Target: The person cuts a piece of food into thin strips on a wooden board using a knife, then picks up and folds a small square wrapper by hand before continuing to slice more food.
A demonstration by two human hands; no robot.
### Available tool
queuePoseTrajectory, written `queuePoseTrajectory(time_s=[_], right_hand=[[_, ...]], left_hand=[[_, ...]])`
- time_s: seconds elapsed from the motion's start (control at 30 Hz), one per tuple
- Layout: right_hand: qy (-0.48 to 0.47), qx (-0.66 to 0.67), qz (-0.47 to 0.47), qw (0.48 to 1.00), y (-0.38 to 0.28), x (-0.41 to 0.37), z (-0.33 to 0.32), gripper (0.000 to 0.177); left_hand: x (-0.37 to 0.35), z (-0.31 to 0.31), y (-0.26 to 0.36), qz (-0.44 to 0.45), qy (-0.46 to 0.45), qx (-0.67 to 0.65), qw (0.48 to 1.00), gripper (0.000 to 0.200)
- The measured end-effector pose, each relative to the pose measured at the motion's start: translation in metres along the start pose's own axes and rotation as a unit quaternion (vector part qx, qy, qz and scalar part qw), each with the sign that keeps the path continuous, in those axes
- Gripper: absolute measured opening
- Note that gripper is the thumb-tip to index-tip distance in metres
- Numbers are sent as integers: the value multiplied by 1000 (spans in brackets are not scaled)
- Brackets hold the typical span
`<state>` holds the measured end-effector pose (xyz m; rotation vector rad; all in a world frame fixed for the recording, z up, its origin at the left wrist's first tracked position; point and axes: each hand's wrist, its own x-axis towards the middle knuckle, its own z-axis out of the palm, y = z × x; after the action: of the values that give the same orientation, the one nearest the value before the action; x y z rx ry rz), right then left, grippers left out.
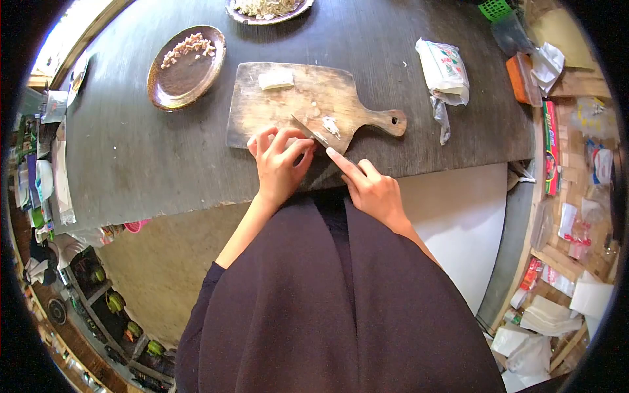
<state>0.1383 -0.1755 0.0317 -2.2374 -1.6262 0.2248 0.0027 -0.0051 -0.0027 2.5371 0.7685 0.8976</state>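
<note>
A wooden cutting board lies on the dark table, its handle pointing right. My right hand grips a knife, index finger stretched along it, the blade angled up and left over the board's front edge. Beside the blade, my left hand is at the board's front edge with its fingers curled and pressed together; what they hold, if anything, is hidden. A white block rests near the back of the board. Thin white slices lie right of the blade.
A brown oval plate with small diced pieces stands at the back left. Behind the board is another plate with shredded food. To the right lies a white plastic packet. An orange container sits at the table's right edge.
</note>
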Motion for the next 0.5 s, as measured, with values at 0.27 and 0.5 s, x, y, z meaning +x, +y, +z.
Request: queuePoseTrajectory(time_s=[0.27,0.5], right_hand=[[-15,14,6,1000,-2,-7,-10,63],[-16,11,14,1000,-2,-5,-9,62]], left_hand=[[2,0,0,7,10,3,1000,21],[2,-1,0,3,1,-3,1000,20]])
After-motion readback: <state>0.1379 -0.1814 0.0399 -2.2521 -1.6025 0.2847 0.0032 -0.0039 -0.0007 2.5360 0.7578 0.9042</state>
